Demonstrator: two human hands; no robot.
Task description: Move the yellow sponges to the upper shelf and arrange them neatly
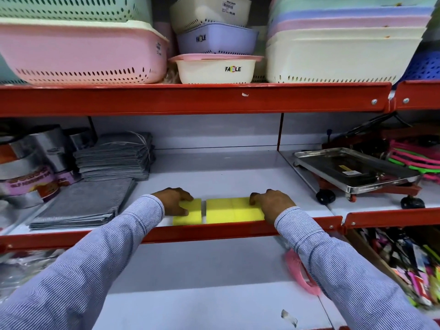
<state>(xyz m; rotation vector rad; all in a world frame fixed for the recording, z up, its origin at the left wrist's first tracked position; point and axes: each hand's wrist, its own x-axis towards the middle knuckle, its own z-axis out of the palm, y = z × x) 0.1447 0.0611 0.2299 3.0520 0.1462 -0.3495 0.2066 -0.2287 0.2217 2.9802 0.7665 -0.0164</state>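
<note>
Yellow sponges lie in a row near the front edge of the white middle shelf [214,172], just behind its red lip. A single sponge [190,214] sits on the left, with a narrow gap to a wider block of sponges [231,210] on the right. My left hand [175,201] rests on the left sponge, fingers over its top and left side. My right hand [271,203] presses on the right end of the wider block. Both sleeves are blue-striped.
Grey cloth stacks [114,158] and foil rolls [31,172] stand left of the sponges. A steel wheeled tray [357,172] sits to the right. Plastic baskets [83,51] fill the shelf above. A pink object [302,275] lies on the lower shelf, beside a box of packaged goods [409,265].
</note>
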